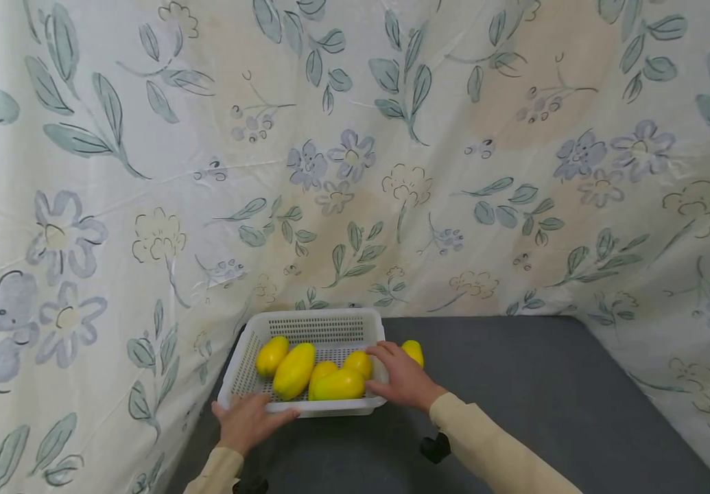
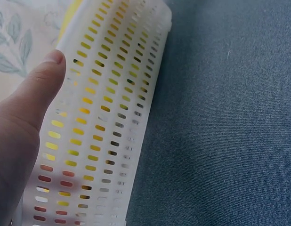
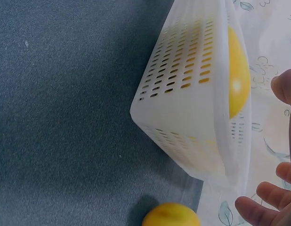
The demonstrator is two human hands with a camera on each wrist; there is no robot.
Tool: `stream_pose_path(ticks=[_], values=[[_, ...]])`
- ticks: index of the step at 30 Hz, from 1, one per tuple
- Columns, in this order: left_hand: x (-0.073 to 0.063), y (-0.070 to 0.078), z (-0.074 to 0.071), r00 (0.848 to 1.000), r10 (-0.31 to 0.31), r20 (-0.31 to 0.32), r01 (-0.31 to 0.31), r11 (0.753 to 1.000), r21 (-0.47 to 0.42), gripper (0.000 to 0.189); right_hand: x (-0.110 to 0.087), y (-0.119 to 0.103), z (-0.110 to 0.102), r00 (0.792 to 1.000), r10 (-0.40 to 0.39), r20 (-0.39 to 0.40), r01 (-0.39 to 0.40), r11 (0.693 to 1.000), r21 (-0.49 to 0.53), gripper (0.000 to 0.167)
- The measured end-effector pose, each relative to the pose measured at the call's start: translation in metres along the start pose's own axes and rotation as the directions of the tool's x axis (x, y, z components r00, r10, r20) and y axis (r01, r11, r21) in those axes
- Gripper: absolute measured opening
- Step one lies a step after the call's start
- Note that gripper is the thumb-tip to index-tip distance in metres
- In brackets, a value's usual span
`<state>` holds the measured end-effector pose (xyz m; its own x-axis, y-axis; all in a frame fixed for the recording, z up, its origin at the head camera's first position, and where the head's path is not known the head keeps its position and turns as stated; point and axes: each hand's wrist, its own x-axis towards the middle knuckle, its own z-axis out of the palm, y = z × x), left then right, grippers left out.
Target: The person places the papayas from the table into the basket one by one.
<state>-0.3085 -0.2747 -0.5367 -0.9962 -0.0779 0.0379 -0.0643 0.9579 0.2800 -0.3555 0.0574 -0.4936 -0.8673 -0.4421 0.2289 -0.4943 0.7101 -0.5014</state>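
Note:
A white perforated plastic basket (image 1: 314, 316) holds several smooth, oblong yellow fruits (image 1: 294, 371), which look like mangoes or small papayas. My left hand (image 1: 248, 420) grips the basket's front rim near its left corner. Its thumb (image 2: 38, 82) lies outside the wall, and reddish finger patches show through the slots from inside. Over the basket's right side hovers my right hand (image 1: 405, 377), fingers spread and nothing held. In the right wrist view its thumb (image 3: 285, 87) and fingertips (image 3: 258, 211) stand apart from the rim. One more yellow fruit (image 1: 413, 352) lies outside, behind the right hand.
The basket stands on a dark grey tabletop (image 1: 515, 398), near its back left. A floral-patterned cloth (image 1: 355, 261) hangs behind the table and along both sides. Dark tabletop extends to the right of the basket.

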Motion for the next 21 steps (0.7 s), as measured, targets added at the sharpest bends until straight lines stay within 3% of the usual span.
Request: stream_pose_path(ticks=[15,21], values=[[-0.003,0.003,-0.003,1.0,-0.004,0.021,0.004,1.0,-0.005,0.088,-0.007,0.01,-0.014,0.999,0.039,-0.008,-0.039,0.999,-0.013,0.056],[-0.001,0.002,0.0,1.0,-0.006,0.012,0.006,1.0,0.002,0.091,-0.018,0.027,-0.025,0.989,0.14,-0.041,-0.142,0.989,-0.038,0.057]])
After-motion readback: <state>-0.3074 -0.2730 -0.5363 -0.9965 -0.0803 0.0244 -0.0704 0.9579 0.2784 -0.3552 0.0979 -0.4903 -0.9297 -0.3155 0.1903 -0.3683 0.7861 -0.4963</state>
